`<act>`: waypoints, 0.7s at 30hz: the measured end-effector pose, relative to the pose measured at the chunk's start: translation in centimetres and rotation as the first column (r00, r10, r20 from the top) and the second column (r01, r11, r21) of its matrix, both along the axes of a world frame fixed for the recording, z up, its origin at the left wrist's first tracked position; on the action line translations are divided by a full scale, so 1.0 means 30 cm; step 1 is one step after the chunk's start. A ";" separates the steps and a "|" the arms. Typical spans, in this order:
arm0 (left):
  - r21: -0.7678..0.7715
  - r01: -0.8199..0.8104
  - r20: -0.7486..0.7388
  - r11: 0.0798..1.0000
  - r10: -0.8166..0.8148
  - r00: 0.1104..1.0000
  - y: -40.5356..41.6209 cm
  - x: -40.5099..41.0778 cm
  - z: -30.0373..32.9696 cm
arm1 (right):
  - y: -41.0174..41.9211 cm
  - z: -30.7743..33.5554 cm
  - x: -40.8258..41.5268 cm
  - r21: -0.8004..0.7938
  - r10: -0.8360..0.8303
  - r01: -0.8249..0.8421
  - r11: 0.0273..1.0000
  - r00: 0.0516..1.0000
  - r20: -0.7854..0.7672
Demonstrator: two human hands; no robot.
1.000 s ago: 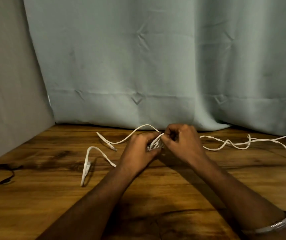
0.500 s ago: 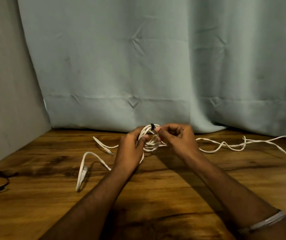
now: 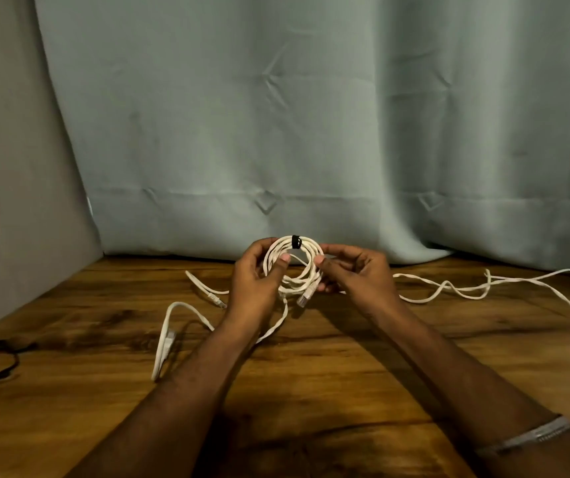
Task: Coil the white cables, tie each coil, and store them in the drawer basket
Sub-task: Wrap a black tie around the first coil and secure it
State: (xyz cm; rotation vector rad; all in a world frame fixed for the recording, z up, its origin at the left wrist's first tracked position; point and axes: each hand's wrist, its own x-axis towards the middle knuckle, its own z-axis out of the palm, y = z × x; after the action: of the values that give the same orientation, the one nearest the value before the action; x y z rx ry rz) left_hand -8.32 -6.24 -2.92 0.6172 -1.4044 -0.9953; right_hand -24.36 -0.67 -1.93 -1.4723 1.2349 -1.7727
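Both the left hand and right hand grip the white coil, seemingly bound by a black tie, above the table.

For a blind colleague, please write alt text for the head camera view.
Two hands, left hand and right hand, hold up a white cable coil bound at its top by a black tie. More loose white cables lie on the wooden table, before a pale curtain.
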 end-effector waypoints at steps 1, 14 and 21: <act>-0.019 -0.017 0.017 1.000 0.017 1.000 0.003 0.004 0.002 | -0.004 0.002 -0.001 0.000 -0.016 0.016 1.000 0.999 0.046; 0.124 0.025 -0.189 0.992 -0.001 0.982 0.044 -0.006 0.010 | 0.013 -0.011 -0.023 0.065 -0.098 0.082 0.994 0.948 0.302; 0.038 -0.028 -0.131 0.999 0.033 0.991 0.134 -0.041 0.038 | 0.176 0.042 -0.001 0.178 -0.163 0.131 0.975 0.970 0.180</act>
State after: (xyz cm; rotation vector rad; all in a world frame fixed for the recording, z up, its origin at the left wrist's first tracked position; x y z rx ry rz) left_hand -9.56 -2.22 -1.78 0.5871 -1.2602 -1.0204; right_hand -24.38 4.60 -0.65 -1.1123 1.3826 -1.8115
